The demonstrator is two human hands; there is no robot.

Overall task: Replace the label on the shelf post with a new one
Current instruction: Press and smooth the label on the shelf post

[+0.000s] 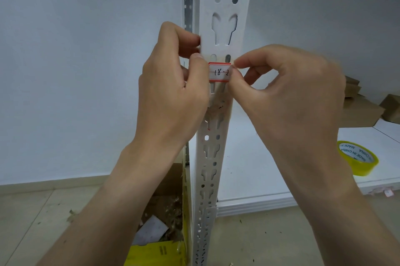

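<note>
Label (218, 72), red-bordered paper marked 18-2, lies on shelf post (225, 16) face, mid-frame. Left hand (173, 92) grips post edge, thumb pressing label's 9 o'clock side. Right hand (287, 92) pinches label's 3 o'clock edge. Likely light, thin, floppy, sticky, tear-prone: hold by edges.

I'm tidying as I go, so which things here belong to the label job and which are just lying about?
In the job: label, shelf post, left hand gripping the post, right hand pinching the label.
Lying about: yellow tape roll, cardboard pieces, scrap box on the floor.
</note>
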